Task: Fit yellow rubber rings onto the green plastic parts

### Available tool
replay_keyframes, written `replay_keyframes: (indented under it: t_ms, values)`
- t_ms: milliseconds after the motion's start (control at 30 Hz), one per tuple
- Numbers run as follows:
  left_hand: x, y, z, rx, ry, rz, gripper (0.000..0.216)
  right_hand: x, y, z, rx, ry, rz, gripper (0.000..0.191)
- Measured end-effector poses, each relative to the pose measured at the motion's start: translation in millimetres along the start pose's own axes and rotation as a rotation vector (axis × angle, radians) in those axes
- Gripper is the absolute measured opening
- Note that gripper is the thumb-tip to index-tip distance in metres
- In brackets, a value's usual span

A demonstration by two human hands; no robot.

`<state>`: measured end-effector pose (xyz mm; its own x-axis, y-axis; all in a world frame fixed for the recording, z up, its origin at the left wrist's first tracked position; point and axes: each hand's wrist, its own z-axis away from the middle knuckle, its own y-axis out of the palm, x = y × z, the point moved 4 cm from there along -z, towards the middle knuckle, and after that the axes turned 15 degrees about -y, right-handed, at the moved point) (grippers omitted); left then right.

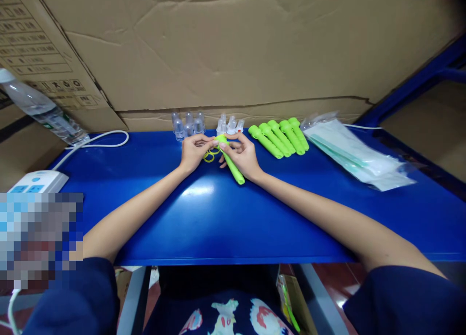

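Observation:
Both my hands meet over the blue table around one bright green plastic tube (235,167) with a wider head. My right hand (244,154) grips it just below the head, and its narrow end points down toward me. With thumb and fingers pinched, my left hand (196,151) touches the head of the tube; any small part between those fingers is hidden. Yellow rings (209,157) lie on the table between the hands. Behind them stand several clear plastic caps (178,129) and a few small clear nozzle-like pieces (231,125), one with a red spot.
More green tubes (278,140) lie in a row to the right, beside clear bags of white and pale green items (349,148). On the left are a water bottle (47,109), a white power strip (43,179) and its cable. Cardboard (233,48) walls off the back.

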<state>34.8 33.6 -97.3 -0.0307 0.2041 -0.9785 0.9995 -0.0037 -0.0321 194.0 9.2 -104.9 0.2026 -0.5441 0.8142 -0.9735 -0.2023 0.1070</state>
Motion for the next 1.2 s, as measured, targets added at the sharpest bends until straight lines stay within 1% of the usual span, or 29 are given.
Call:
replay_keyframes:
  t_ms: [133,267,367,467,567,767,967,1067,1200]
  values:
    - [-2,4,5,-0.015,0.048,-0.045,0.03,-1,-2,-1,-0.032,-0.039,0.033,0.059]
    - [-5,7,8,-0.029,0.087,-0.125,0.028,-4,-3,-2,0.009,-0.048,0.062,0.059]
    - [-10,8,8,-0.007,0.161,-0.247,0.034,-5,-3,-2,0.025,-0.051,0.082,0.065]
    - [-13,9,9,0.016,0.234,-0.336,0.031,-6,-2,-2,0.023,-0.044,0.099,0.066]
    - [-13,9,9,0.017,0.228,-0.352,0.033,-5,-1,-2,0.028,-0.038,0.103,0.063]
    - [-12,9,8,0.014,0.231,-0.373,0.035,-7,0,-2,0.017,-0.042,0.121,0.063]
    - [-15,10,8,-0.008,0.283,-0.38,0.034,-3,0,-1,-0.024,-0.101,0.225,0.061]
    - [-15,10,8,-0.02,0.322,-0.414,0.036,0,0,-1,-0.027,-0.147,0.296,0.061]
    - [-13,9,9,-0.002,0.341,-0.43,0.04,2,1,-2,-0.014,-0.174,0.311,0.058]
